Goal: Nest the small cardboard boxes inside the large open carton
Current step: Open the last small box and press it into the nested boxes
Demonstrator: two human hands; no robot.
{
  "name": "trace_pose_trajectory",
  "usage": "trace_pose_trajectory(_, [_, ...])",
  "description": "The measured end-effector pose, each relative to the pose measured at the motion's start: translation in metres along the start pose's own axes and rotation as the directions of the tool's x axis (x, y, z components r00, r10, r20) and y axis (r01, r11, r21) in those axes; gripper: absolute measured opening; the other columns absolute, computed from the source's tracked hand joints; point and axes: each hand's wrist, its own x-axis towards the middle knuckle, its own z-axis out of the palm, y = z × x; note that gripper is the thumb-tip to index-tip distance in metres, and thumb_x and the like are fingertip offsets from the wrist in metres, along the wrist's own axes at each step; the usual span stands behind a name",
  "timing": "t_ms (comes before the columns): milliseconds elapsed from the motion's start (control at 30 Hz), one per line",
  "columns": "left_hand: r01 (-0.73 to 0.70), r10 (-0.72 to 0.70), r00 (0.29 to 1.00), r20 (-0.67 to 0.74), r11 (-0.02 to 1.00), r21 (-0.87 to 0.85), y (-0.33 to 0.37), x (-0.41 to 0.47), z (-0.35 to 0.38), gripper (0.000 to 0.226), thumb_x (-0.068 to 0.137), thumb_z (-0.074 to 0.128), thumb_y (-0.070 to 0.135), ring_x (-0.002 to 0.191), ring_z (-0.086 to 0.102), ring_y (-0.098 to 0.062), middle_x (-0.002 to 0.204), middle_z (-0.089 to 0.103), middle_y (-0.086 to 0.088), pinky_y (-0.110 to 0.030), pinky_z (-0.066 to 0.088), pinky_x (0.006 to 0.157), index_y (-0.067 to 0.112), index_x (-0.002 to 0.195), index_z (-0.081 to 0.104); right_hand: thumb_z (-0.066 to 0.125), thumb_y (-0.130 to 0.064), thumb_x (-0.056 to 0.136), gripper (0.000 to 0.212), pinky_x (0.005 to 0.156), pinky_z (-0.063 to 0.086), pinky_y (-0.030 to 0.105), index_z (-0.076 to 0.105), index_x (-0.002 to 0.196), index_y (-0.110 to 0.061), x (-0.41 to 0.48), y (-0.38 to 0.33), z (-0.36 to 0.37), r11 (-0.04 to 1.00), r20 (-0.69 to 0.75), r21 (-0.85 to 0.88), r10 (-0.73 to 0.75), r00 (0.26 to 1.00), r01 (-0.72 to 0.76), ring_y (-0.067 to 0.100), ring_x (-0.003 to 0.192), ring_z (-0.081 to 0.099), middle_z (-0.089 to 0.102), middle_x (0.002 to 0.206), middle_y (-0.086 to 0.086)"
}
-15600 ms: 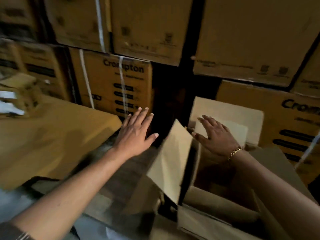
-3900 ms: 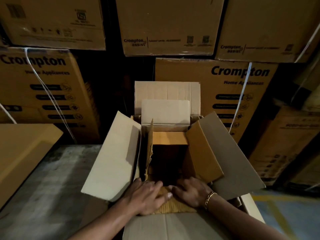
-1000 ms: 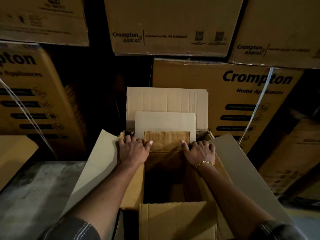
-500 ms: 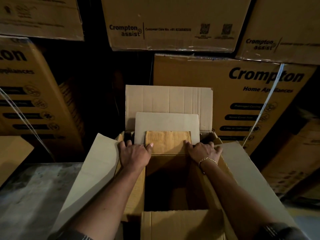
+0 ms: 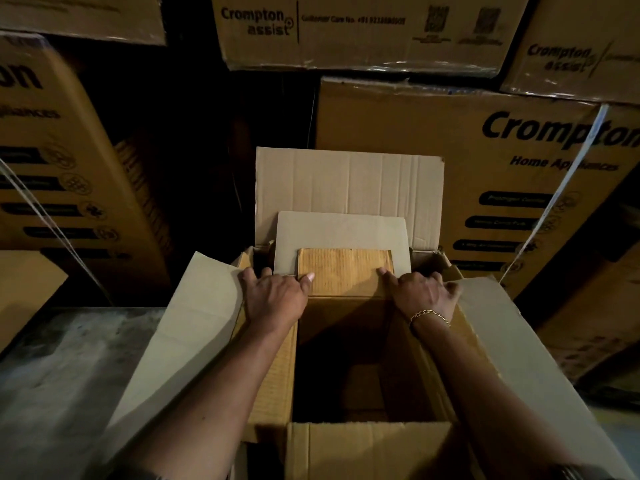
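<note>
The large open carton stands on the floor in front of me, its pale flaps spread left, right and back. Inside it sits a smaller open box with yellow-brown walls, and another pale flap rises between its far flap and the carton's back flap. My left hand lies on the far left corner of the small box, thumb on its ribbed far flap. My right hand, with a gold bracelet at the wrist, presses the far right corner. The inside of the small box is dark.
Stacked Crompton cartons form a wall right behind and to both sides, some bound with white straps. A brown box stands at the left edge. Grey concrete floor lies to the left of the carton.
Both hands stay at the far corners of the small box. Its ribbed far flap stands a little higher against the pale flap behind than one second ago. My head has moved closer.
</note>
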Motion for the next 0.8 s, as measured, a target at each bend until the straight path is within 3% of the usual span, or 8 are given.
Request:
trace_pose_trajectory(133, [-0.001, 0.001, 1.0, 0.0, 1.0, -0.008, 0.002, 0.003, 0.002, 0.076, 0.103, 0.012, 0.059, 0.108, 0.056, -0.024, 0.102, 0.074, -0.004, -0.05, 0.027, 0.096, 0.018, 0.094, 0.075, 0.022, -0.081, 0.089, 0.078, 0.105, 0.024, 0.05, 0.072, 0.085, -0.022, 0.004, -0.003, 0.0, 1.0, -0.001, -0.013, -0.004, 1.0, 0.004, 0.022, 0.118, 0.049, 0.062, 0.086, 0.004])
trace_pose_trajectory(333, [-0.013, 0.012, 1.0, -0.009, 0.999, -0.031, 0.002, -0.012, -0.008, 0.078, 0.101, 0.012, 0.061, 0.114, 0.057, -0.025, 0.104, 0.074, -0.004, -0.053, 0.025, 0.107, 0.016, 0.095, 0.075, 0.015, -0.08, 0.089, 0.082, 0.107, 0.023, 0.052, 0.072, 0.107, -0.024, -0.012, 0.003, -0.009, 0.995, 0.031, -0.023, -0.099, 0.995, 0.1, 0.024, 0.122, 0.049, 0.07, 0.112, 0.003])
trace_pose_trajectory(433, [-0.052, 0.051, 0.996, -0.072, 0.998, -0.02, -0.002, -0.028, -0.027, 0.065, 0.097, 0.03, 0.066, 0.122, 0.053, -0.028, 0.12, 0.068, -0.004, -0.054, 0.021, 0.116, 0.019, 0.115, 0.07, 0.031, -0.084, 0.084, 0.077, 0.114, 0.019, 0.052, 0.056, 0.126, -0.025, -0.033, 0.017, -0.024, 0.965, 0.0, -0.041, -0.259, 0.966, 0.259, 0.026, 0.137, 0.042, 0.063, 0.132, 0.001])
trace_pose_trajectory(533, [-0.172, 0.167, 0.978, -0.123, 0.985, -0.033, -0.008, -0.059, -0.038, 0.066, 0.091, 0.043, 0.068, 0.131, 0.042, -0.027, 0.138, 0.054, -0.003, -0.049, 0.025, 0.115, 0.019, 0.133, 0.059, 0.045, -0.089, 0.074, 0.1, 0.119, 0.016, 0.051, 0.038, 0.147, -0.021, -0.064, 0.036, -0.048, 0.921, 0.106, -0.042, -0.38, 0.919, 0.386, 0.029, 0.145, 0.031, 0.045, 0.152, 0.005])
trace_pose_trajectory(633, [-0.271, 0.272, 0.962, 0.002, 0.959, -0.077, -0.023, -0.109, -0.042, 0.079, 0.083, 0.045, 0.08, 0.139, 0.035, -0.024, 0.149, 0.045, 0.0, -0.048, 0.022, 0.115, 0.026, 0.141, 0.05, 0.044, -0.097, 0.057, 0.123, 0.12, 0.013, 0.052, 0.027, 0.155, -0.025, -0.108, 0.057, -0.07, 0.883, 0.254, -0.013, -0.45, 0.856, 0.469, 0.031, 0.15, 0.02, 0.031, 0.161, 0.004])
trace_pose_trajectory(700, [-0.309, 0.327, 0.929, 0.175, 0.943, -0.123, -0.035, -0.142, -0.052, 0.1, 0.074, 0.034, 0.094, 0.149, 0.021, -0.023, 0.16, 0.031, 0.0, -0.048, 0.01, 0.12, 0.029, 0.149, 0.041, 0.034, -0.101, 0.047, 0.125, 0.117, 0.019, 0.052, 0.036, 0.149, -0.029, -0.137, 0.07, -0.08, 0.865, 0.332, -0.049, -0.457, 0.825, 0.499, 0.031, 0.145, 0.026, 0.038, 0.155, 0.002])
trace_pose_trajectory(800, [-0.34, 0.394, 0.822, 0.412, 0.919, -0.2, -0.046, -0.182, -0.071, 0.134, 0.047, 0.006, 0.105, 0.155, -0.006, -0.022, 0.17, 0.006, 0.0, -0.049, -0.007, 0.122, 0.032, 0.156, 0.032, 0.05, -0.084, 0.073, 0.065, 0.1, 0.036, 0.04, 0.061, 0.113, -0.034, -0.175, 0.082, -0.095, 0.83, 0.387, -0.092, -0.479, 0.788, 0.55, 0.023, 0.126, 0.047, 0.058, 0.13, -0.003])
